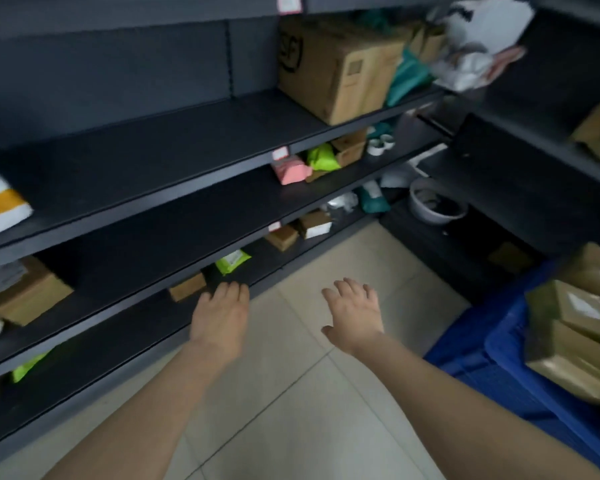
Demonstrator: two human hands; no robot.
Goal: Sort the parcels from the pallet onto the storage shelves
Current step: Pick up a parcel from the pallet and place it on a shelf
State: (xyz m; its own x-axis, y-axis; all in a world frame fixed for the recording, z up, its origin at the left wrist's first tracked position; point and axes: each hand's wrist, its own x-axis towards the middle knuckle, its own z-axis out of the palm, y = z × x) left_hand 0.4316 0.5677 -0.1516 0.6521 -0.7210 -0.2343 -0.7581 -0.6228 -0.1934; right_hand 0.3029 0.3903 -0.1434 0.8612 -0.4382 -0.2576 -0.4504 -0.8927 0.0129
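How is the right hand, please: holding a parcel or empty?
Empty. The right hand hovers over the floor tiles with fingers spread, gripping nothing; the parcels on the blue pallet lie apart, to its right.

A pale tiled floor (291,393) fills the near middle. Low in the far right corner sits a round grey basin (417,205) with something dark inside (too blurred to name). Left of it, small pink-edged labels (280,153) sit one above another.

- Floor (291,393): pale beige tiles, thin grout lines.
- Dark grey metal shelving (153,140) along the left; second unit (534,188) on the right, meeting in the corner.
- Light dim, even.
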